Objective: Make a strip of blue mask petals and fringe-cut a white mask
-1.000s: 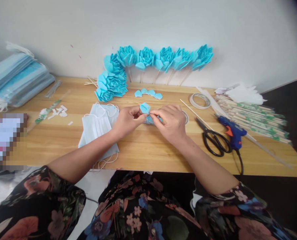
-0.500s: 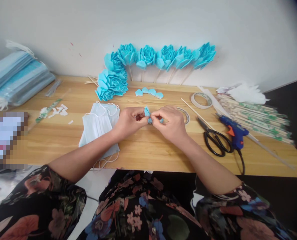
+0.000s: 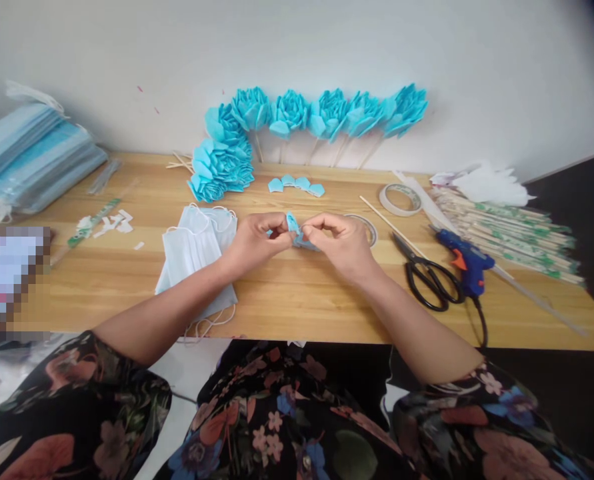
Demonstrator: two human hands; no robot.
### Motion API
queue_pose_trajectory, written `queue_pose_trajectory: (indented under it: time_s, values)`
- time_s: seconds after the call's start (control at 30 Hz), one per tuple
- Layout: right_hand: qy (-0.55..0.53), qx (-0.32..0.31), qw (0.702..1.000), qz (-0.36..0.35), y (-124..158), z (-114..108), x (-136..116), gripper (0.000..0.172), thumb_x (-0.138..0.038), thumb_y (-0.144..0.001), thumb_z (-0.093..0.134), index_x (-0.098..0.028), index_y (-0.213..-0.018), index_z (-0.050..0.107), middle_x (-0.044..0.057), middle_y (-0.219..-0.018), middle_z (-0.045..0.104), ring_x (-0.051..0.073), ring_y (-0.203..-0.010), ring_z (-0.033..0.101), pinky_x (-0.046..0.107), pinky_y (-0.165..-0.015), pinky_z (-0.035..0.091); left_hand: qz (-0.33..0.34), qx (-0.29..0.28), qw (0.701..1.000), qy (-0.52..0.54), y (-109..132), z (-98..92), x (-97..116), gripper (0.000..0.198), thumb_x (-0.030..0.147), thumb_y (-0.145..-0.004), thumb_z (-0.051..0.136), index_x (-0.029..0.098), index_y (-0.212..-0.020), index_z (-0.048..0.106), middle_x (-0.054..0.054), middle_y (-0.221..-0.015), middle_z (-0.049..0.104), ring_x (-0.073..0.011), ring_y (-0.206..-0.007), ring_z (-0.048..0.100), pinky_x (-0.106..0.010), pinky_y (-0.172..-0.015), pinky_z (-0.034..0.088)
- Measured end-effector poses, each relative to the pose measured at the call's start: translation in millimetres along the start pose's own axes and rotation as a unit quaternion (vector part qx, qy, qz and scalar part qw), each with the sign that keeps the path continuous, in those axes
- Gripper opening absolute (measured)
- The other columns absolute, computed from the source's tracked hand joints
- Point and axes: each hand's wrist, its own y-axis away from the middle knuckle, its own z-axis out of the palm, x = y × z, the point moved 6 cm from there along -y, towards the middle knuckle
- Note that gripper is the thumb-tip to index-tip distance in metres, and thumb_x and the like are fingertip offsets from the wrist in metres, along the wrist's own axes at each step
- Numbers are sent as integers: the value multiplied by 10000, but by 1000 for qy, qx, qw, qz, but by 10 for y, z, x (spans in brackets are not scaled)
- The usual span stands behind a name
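My left hand (image 3: 261,239) is closed, its thumb and fingers pinching a small folded piece of blue fabric (image 3: 291,222) that sticks up between the fingertips. Right beside it, my right hand (image 3: 345,245) pinches at the other side of the same piece with thumb and forefinger; its fingertips partly cover what they grip. Just behind the hands lies a short row of cut blue petals (image 3: 303,183). White and pale blue face masks (image 3: 193,243) lie flat by my left wrist. A tape roll (image 3: 370,230) is partly hidden behind my right hand.
Finished blue fabric flowers (image 3: 289,112) on sticks lean along the wall. To the right are black scissors (image 3: 433,283), a blue glue gun (image 3: 469,257), another tape roll (image 3: 401,200) and wrapped chopsticks (image 3: 507,233). Bundled masks (image 3: 31,157) and paper scraps (image 3: 119,222) lie left.
The fingertips of my hands have drawn slightly apart, and more blue fabric shows between and below them. The whole view has shifted a little.
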Motion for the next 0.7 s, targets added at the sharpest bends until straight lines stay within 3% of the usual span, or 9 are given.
queue_pose_trajectory:
  time_s: [0.3, 0.47, 0.57, 0.7]
  values:
    - [9, -2, 999, -38, 6, -48, -79, 171, -290, -890, 615, -220, -821, 755, 0, -766, 757, 154, -736, 681, 287, -714, 514, -41, 12, 998, 42, -19, -39, -41, 272, 302, -809, 645, 167, -609, 520, 39, -589, 438, -90, -581, 382, -245, -567, 317]
    - [-63, 44, 997, 6, -5, -111, 11, 139, -319, -898, 614, -205, -884, 692, -5, -748, 721, 138, -712, 659, 277, -692, 506, -45, -3, 995, 88, -24, -20, 16, 342, 374, -819, 680, 168, -589, 533, 40, -569, 452, -84, -557, 367, -237, -543, 321]
    - [-101, 15, 994, 36, -14, -85, 51, 145, -319, -887, 614, -203, -909, 697, 3, -780, 719, 142, -747, 655, 285, -715, 500, -60, -4, 993, 101, -27, -23, 5, 378, 449, -801, 711, 169, -599, 557, 36, -570, 465, -88, -560, 380, -234, -534, 332]
    - [-113, -36, 992, 46, -3, -24, 27, 158, -322, -869, 625, -202, -787, 685, -2, -774, 681, 137, -743, 604, 285, -710, 462, -71, -20, 993, 94, -27, -6, -9, 380, 441, -801, 699, 173, -589, 534, 36, -562, 454, -89, -561, 373, -234, -539, 337]
